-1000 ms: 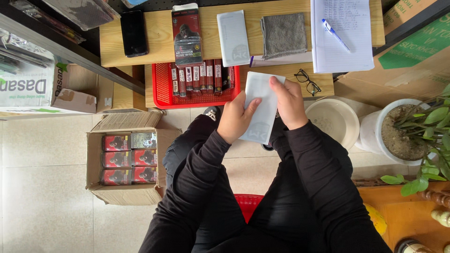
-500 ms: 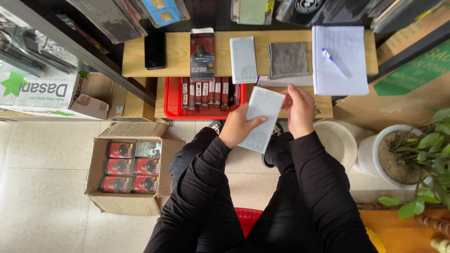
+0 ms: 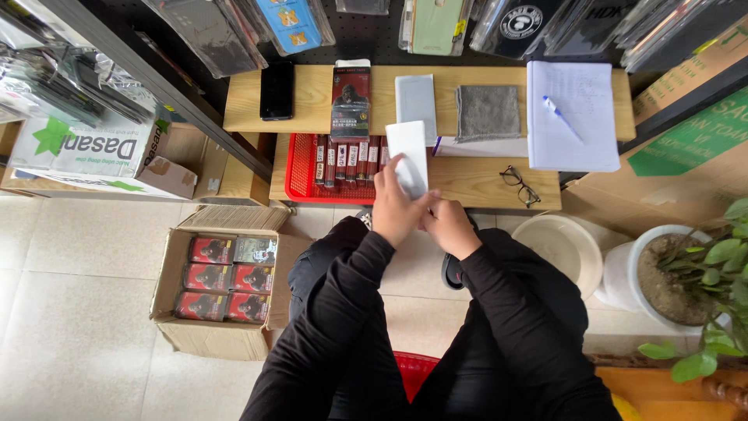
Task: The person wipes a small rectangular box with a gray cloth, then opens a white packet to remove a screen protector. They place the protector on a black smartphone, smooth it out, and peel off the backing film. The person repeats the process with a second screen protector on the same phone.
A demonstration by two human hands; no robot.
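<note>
Pale glossy floor tiles [image 3: 70, 296] run beneath a low wooden tabletop [image 3: 475, 179] with a raised wooden shelf [image 3: 312, 97] behind it. A dark pegboard wall [image 3: 374, 35] hung with packaged goods rises above, in soft even light.

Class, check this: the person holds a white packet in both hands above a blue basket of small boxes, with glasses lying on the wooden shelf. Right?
Not quite. The head view shows the basket is red, not blue. The rest stands: left hand and right hand hold the white packet, and glasses lie on the shelf.

One head-worn view, looking steeply down from above: wooden shelf [image 3: 312, 101] across the frame's top, the person's knees at bottom centre, hands close below the lens.
</note>
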